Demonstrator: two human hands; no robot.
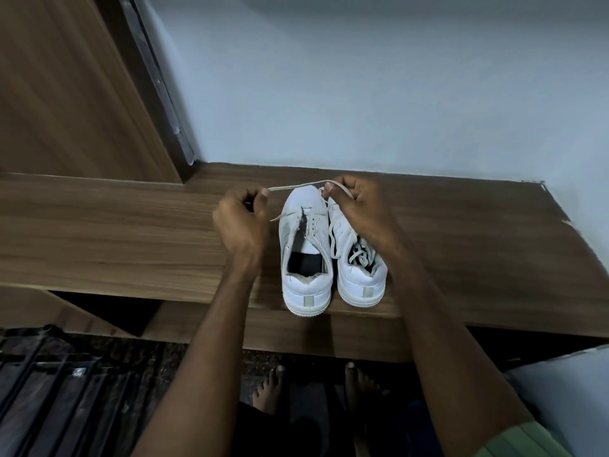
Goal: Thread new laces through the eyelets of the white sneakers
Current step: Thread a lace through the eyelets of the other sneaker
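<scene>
both sneakers [333,249] stand at the surface's [131,232] 6 o'clock edge. your left hand [242,222] and right hand [357,206] pinch the lace [295,186] taut; even both ends before feeding the left sneaker's next eyelet.

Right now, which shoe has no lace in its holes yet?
The left sneaker, by the left hand. Its tongue area gapes open, showing a dark inside. The right sneaker already has lace crisscrossed over it.
</scene>
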